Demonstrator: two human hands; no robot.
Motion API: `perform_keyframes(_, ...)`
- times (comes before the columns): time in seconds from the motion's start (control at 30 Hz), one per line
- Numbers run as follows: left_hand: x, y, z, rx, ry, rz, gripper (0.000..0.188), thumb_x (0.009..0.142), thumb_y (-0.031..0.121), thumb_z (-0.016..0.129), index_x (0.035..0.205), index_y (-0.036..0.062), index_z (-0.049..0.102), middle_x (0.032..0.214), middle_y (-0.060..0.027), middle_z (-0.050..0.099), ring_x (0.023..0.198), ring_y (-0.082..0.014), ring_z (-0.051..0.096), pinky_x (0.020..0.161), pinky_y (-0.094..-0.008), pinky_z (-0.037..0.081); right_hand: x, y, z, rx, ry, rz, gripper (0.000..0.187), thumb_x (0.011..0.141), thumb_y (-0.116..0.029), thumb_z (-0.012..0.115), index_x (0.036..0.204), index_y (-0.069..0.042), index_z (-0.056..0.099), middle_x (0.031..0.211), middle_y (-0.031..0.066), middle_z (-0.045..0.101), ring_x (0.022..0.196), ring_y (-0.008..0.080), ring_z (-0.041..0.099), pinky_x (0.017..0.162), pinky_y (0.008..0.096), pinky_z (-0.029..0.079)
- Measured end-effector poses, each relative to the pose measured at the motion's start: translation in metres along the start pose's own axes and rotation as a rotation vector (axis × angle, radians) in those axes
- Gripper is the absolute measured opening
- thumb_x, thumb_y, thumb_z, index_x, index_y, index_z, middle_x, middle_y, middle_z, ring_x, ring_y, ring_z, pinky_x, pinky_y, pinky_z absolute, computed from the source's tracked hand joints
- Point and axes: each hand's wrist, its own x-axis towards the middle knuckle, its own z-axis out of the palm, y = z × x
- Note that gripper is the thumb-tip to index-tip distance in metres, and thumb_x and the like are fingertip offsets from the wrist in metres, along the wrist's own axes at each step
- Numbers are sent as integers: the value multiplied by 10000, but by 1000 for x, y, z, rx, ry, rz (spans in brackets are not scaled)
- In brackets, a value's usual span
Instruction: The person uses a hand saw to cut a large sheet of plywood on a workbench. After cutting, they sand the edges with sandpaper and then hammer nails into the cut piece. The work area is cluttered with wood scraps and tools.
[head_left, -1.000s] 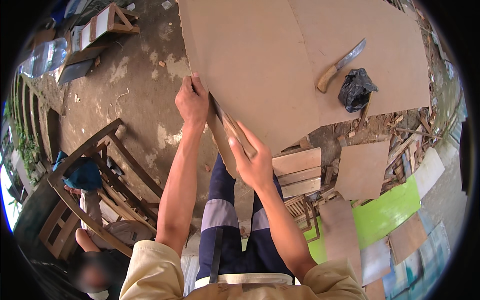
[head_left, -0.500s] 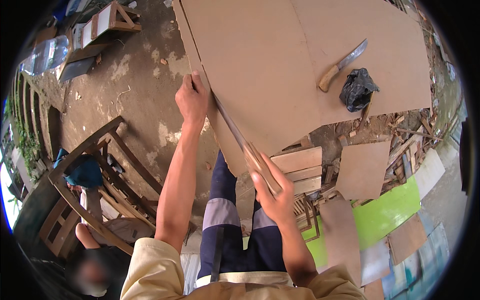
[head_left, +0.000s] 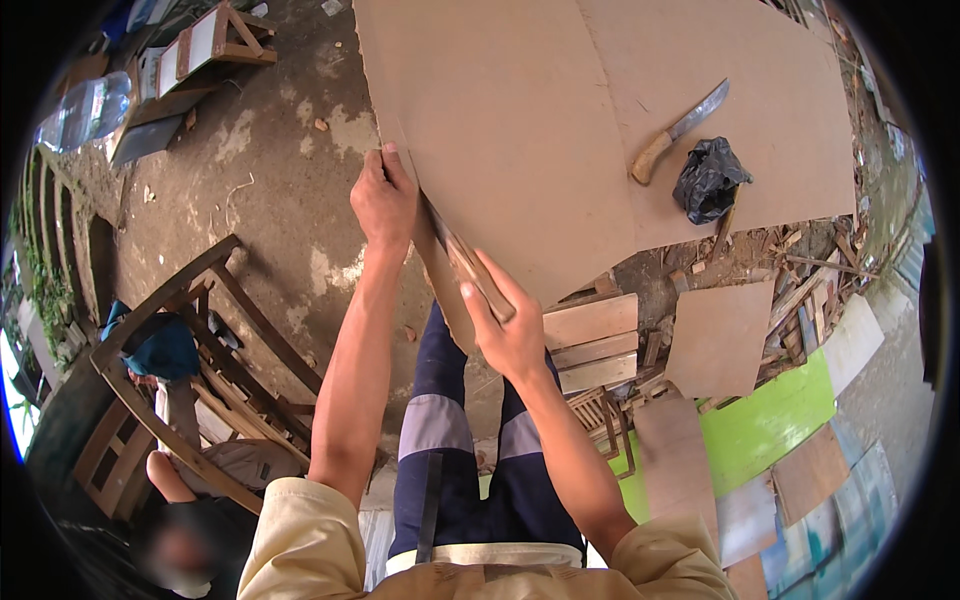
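Brown board [head_left: 490, 130], head view: the sheet extends forward from the person's lap, its near corner above the left thigh [head_left: 435, 365]. The left hand [head_left: 385, 200] is closed on the board's left edge, thumb uppermost. The right hand [head_left: 512, 330] is wrapped around the wooden handle of a bladed tool [head_left: 468, 260], which slants along a slit in the board toward the left hand. To the right, on brown sheeting beyond a faint line, lie a wooden-handled knife [head_left: 680, 130] and, near it, a crumpled black plastic bag [head_left: 710, 180]. A dark wooden frame [head_left: 165, 298] stands at left.
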Motion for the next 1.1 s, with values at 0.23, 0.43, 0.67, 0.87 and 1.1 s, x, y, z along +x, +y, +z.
perform_keyframes(0.23, 0, -2, -3, -15, -39, -110, 405, 1076, 314, 539, 828, -5, 566, 620, -175, 563, 512, -288, 501, 534, -420, 439, -24, -27, -16, -24, 4, 52, 484, 968, -223, 698, 1342, 71, 610, 1123, 254, 738, 1046, 275, 740, 899, 356, 558)
perform_keyframes(0.43, 0, -1, -6, -57, -62, -113, 413, 1082, 309, 533, 816, -6, 559, 604, -167, 538, 509, -263, 480, 530, -418, 429, -108, -36, -66, -66, -8, 137, 468, 958, -127, 694, 1365, 77, 585, 1120, 221, 749, 965, 232, 762, 800, 301, 585)
perform_keyframes(0.67, 3, 3, -3, -41, -32, -45, 400, 1082, 266, 531, 787, -4, 535, 584, -179, 536, 490, -328, 507, 510, -442, 424, -84, -6, -35, 14, 17, -12, 474, 954, -116, 691, 1362, 95, 576, 1178, 231, 732, 1064, 286, 744, 859, 338, 585)
perform_keyframes(0.87, 0, -3, -3, -36, -44, -63, 395, 1077, 257, 532, 778, -1, 529, 592, -191, 552, 502, -359, 532, 509, -447, 431, 25, -2, 15, -88, -5, -24, 493, 970, -253, 682, 1335, 72, 614, 1188, 304, 695, 1165, 384, 680, 1007, 406, 508)
perform_keyframes(1.1, 1, -10, -2, -17, -34, -38, 403, 1078, 270, 535, 778, 1, 533, 590, -187, 545, 500, -341, 525, 511, -448, 429, -50, -35, -25, -36, -7, 102, 517, 975, -235, 703, 1392, 46, 583, 1087, 178, 749, 798, 156, 655, 680, 288, 517)
